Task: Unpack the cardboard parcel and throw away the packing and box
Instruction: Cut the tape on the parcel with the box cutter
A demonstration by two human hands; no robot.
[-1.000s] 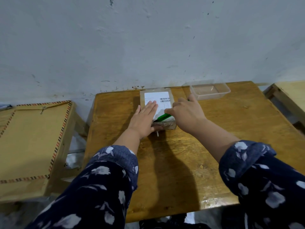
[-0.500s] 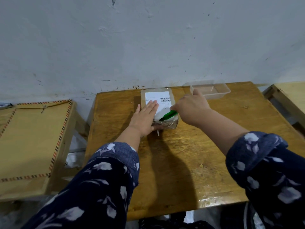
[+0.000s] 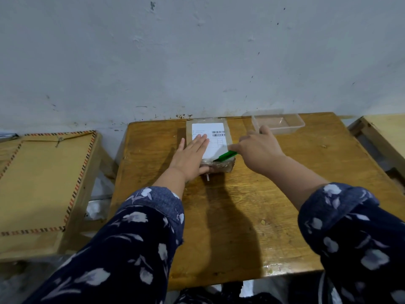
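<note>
Both hands are on the parcel (image 3: 208,143). The left hand (image 3: 192,156) lies flat on its top with fingers straight and together, palm pressing down over the near left part of the white label (image 3: 210,139), thumb curled over the near edge. The right hand (image 3: 258,148) grips a green cutter (image 3: 225,155), fingers curled round its handle; its tip rests at the parcel's near right corner, on the top edge.

A clear plastic tray (image 3: 289,126) sits near the table's far right, just beyond the right hand's knuckles, apart from the parcel. A small white scrap (image 3: 207,177) lies on the table just in front of the parcel. Dark floral sleeves (image 3: 135,238) cover both forearms and hide part of the table's near edge.

A worn, glossy wooden table (image 3: 241,216) stands against a scuffed grey-white wall (image 3: 197,51). To the left is a lower wooden board (image 3: 39,183) with a striped border, and to the right the corner of another wooden table (image 3: 385,137).

The parcel sits flat at the far middle of the table, close to the wall. Its long axis runs away from the person, toward the wall, with the label facing up and the barcodes on its right side. Its near end looks crumpled and taped.
</note>
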